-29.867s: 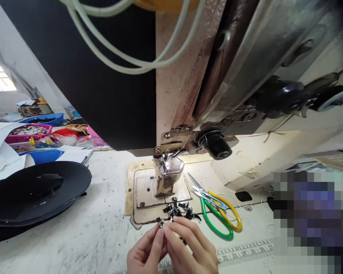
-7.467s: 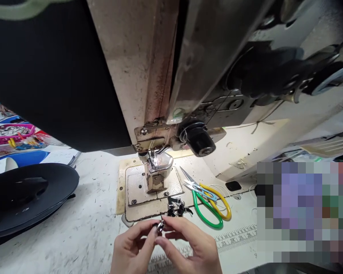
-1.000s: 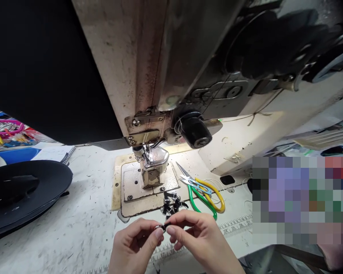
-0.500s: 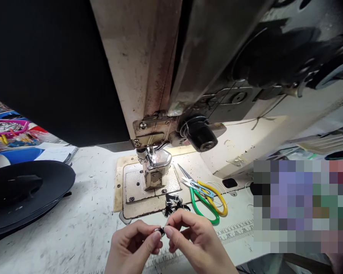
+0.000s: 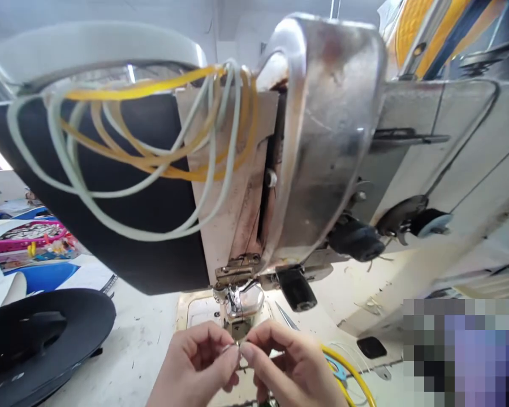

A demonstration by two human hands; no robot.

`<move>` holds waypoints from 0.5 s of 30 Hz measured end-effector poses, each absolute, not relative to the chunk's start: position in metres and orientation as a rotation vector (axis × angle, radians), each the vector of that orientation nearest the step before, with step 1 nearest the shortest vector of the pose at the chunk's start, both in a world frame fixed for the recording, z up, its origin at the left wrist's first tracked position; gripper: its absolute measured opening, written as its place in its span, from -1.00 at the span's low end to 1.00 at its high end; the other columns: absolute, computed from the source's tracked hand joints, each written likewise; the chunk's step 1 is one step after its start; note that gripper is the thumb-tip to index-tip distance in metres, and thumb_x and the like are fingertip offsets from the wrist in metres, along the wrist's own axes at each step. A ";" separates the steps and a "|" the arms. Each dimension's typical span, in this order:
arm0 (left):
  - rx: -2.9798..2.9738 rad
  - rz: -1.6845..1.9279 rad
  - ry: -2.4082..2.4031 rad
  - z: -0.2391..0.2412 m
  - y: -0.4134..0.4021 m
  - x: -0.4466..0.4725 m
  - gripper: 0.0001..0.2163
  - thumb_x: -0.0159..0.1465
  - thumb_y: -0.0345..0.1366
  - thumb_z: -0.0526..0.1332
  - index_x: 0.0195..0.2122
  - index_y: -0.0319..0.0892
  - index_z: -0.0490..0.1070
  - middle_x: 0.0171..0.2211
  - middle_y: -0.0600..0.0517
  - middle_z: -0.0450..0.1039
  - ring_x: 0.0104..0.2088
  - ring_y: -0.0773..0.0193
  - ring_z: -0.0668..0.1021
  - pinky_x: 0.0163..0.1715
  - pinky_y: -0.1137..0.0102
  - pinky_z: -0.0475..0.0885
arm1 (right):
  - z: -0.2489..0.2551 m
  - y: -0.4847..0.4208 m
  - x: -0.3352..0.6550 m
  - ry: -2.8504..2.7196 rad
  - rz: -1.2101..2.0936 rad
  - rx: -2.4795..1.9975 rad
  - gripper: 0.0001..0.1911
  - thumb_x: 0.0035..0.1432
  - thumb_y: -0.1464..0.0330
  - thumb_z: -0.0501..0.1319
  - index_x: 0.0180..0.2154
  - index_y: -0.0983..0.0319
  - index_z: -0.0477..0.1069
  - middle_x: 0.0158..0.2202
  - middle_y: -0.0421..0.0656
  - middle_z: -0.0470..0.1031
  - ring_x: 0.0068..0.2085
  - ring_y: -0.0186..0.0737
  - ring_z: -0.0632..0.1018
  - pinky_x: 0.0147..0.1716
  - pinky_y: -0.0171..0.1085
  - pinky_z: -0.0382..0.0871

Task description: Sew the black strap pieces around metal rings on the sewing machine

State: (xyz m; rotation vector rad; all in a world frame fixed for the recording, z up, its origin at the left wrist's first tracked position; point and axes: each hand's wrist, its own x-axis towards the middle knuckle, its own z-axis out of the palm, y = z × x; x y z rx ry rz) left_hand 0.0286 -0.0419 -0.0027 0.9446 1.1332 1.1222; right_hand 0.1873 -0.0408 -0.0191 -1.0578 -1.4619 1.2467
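Note:
My left hand (image 5: 197, 364) and my right hand (image 5: 290, 364) meet at the bottom centre, thumbs and forefingers pinched together on a tiny shiny piece (image 5: 237, 343). The fingertips hide most of it, and its exact kind does not show. Just beyond the fingers is the needle and presser foot area (image 5: 237, 299) of a sewing machine (image 5: 331, 135). Scissors (image 5: 359, 377) with a yellow handle lie to the right, partly covered by my right hand. At the bottom edge, small dark pieces are barely visible below that hand.
Yellow and whitish cords (image 5: 152, 169) hang in loops over the machine head. A round black dish (image 5: 80, 316) stands at left on the white table (image 5: 131, 339). Farther back are a pink basket (image 5: 8, 240) and blue trays (image 5: 53, 277). The lower right is blurred out.
The view has tilted up, so more of the machine's top and the cords show. Both hands stay together on the small piece; the scissors and pile now sit lower, largely hidden.

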 end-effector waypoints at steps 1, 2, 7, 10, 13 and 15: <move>0.909 1.140 1.120 0.003 -0.034 0.029 -0.68 -0.11 -0.18 0.56 -0.60 -0.23 0.46 -0.72 0.10 0.43 -0.66 0.42 0.42 -0.59 0.54 0.31 | -0.016 -0.035 0.188 -1.518 1.094 -1.046 -0.71 0.25 0.15 0.22 -0.39 0.24 0.44 -0.53 -0.26 0.37 -0.59 -0.41 0.39 -0.60 -0.46 0.36; 0.864 1.153 1.102 0.007 -0.027 0.030 -0.69 -0.12 -0.21 0.56 -0.60 -0.24 0.46 -0.72 0.11 0.42 -0.66 0.45 0.41 -0.61 0.57 0.29 | -0.013 -0.030 0.190 -1.586 0.904 -1.035 -0.76 0.27 0.21 0.21 -0.36 0.23 0.45 -0.51 -0.24 0.39 -0.58 -0.40 0.39 -0.60 -0.45 0.35; 0.583 1.223 1.062 0.010 -0.005 0.029 -0.76 -0.17 -0.36 0.57 -0.63 -0.27 0.50 -0.67 0.11 0.46 -0.66 0.51 0.42 -0.65 0.65 0.34 | -0.013 -0.014 0.203 -1.867 0.145 -0.893 -0.78 0.25 0.49 0.13 -0.20 0.16 0.53 -0.33 -0.13 0.57 -0.49 -0.34 0.54 -0.45 -0.43 0.48; 0.495 1.252 1.091 0.006 0.000 0.029 -0.84 -0.11 -0.51 0.52 -0.63 -0.29 0.54 -0.68 0.06 0.50 -0.68 0.48 0.47 -0.67 0.66 0.38 | -0.017 -0.010 0.206 -1.921 -0.042 -0.841 -0.69 0.24 0.52 0.10 -0.17 0.14 0.56 -0.34 -0.13 0.60 -0.44 -0.32 0.62 -0.41 -0.45 0.53; 0.440 1.265 1.114 0.002 0.004 0.027 -0.84 -0.03 -0.61 0.43 -0.65 -0.31 0.54 -0.68 0.01 0.53 -0.69 0.46 0.50 -0.68 0.66 0.42 | -0.019 -0.007 0.205 -1.924 -0.141 -0.841 -0.69 0.29 0.47 0.08 -0.11 0.13 0.56 -0.39 -0.14 0.61 -0.45 -0.32 0.65 -0.43 -0.47 0.55; 0.427 1.256 1.139 -0.001 0.007 0.025 -0.83 -0.01 -0.64 0.41 -0.64 -0.31 0.55 -0.66 -0.01 0.55 -0.68 0.44 0.53 -0.64 0.65 0.48 | -0.020 -0.006 0.203 -1.928 -0.173 -0.856 -0.68 0.30 0.47 0.05 -0.11 0.13 0.56 -0.41 -0.16 0.63 -0.50 -0.33 0.64 -0.46 -0.47 0.55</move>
